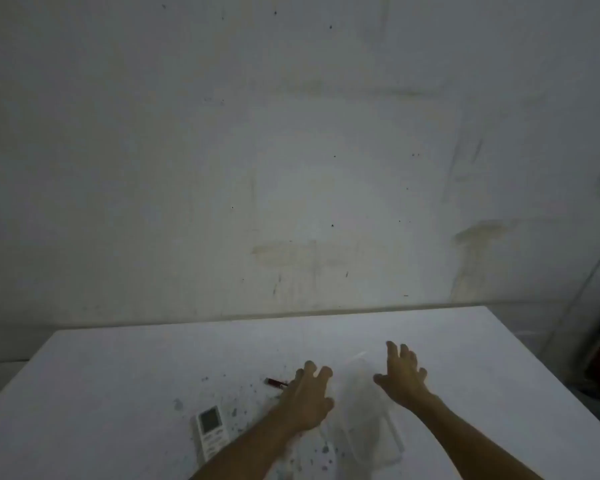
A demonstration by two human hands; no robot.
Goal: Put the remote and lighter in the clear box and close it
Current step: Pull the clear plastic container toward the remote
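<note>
Clear box (pixel 361 407) sits between both hands (pixel 307 398) (pixel 400 375) — fingers spread wide, gripping nothing.

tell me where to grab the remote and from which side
Take the remote across its long side edges near the middle, coming down from above with the left hand. It lies flat on the table, screen end pointing away, so only the narrow sides offer a grip. Its near end is hidden by the forearm.
</note>
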